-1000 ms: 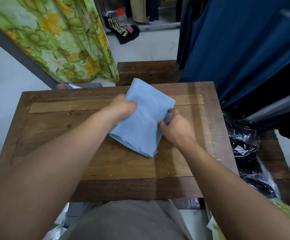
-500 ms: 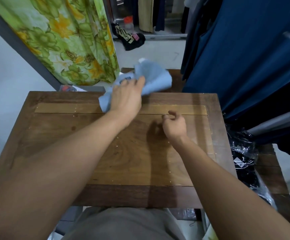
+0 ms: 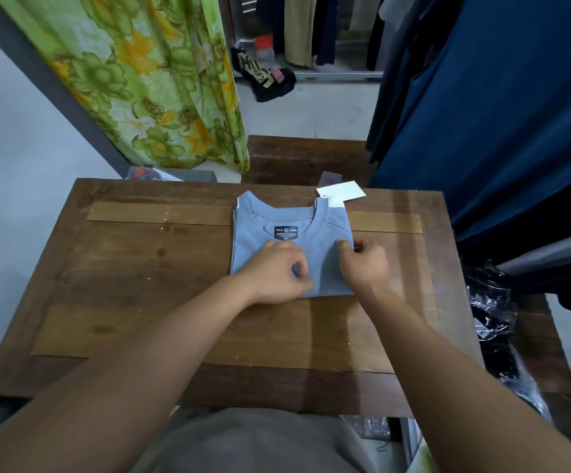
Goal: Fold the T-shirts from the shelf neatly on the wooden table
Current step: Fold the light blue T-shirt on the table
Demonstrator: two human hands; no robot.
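Toward the 12 o'clock side of the wooden table (image 3: 147,302), a light blue T-shirt (image 3: 260,230) lies folded into a neat rectangle. Its collar points to 12 o'clock and a dark neck label (image 3: 286,231) faces up. A white hang tag (image 3: 341,191) sticks out from the collar at the shirt's 1 o'clock corner and rests on the table.

Both hands are on the near half of the shirt. The left hand (image 3: 277,273) sits over the shirt's 6 o'clock edge, with thumb and forefinger curled together and pinching a bit of the fabric. The right hand (image 3: 366,264) is at the shirt's 3 o'clock edge with its fingers (image 3: 344,245) curled onto the cloth. Whether it actually holds the fabric I cannot tell.

Off the table, a green and yellow floral curtain (image 3: 147,80) hangs at 11 o'clock. Dark blue garments (image 3: 499,114) hang at 2 o'clock. Black items in clear plastic bags (image 3: 492,312) lie at 3 to 4 o'clock, just beside the table's edge. A second dark wooden surface (image 3: 304,158) stands just beyond the table at 12 o'clock.
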